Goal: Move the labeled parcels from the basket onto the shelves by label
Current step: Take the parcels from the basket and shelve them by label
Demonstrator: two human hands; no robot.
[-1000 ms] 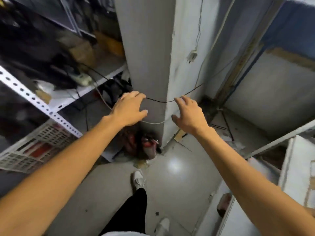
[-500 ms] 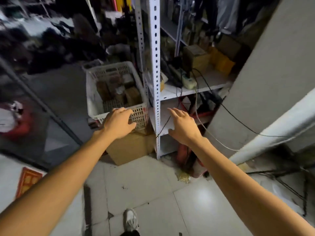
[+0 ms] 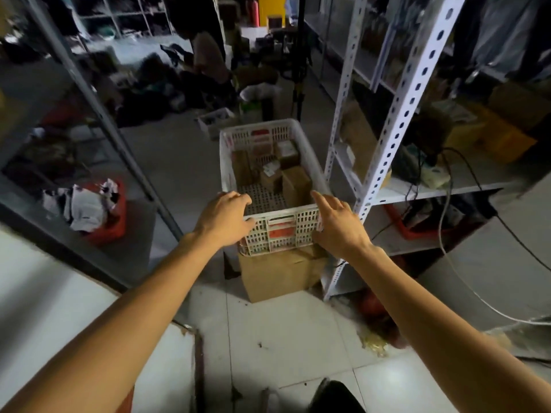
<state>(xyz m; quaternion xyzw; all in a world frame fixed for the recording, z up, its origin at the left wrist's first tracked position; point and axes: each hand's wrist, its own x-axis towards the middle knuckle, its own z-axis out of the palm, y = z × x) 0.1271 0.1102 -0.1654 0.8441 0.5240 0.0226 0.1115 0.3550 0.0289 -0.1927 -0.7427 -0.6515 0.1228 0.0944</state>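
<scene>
The white slatted basket (image 3: 228,162) sat on a cardboard box (image 3: 277,271) just beside the white perforated shelf rack (image 3: 408,93), with several brown parcels (image 3: 295,183) inside; their white labels (image 3: 269,169) were too small to read, as was the red panel (image 3: 280,231) on the basket's near wall. Both hands reached toward the near rim empty, the left hand (image 3: 225,219) and right hand (image 3: 338,226) with fingers loosely spread.

tiled floor (image 3: 277,338) bears cardboard box (image 3: 274,275); white basket (image 3: 226,162) atop box.
</scene>
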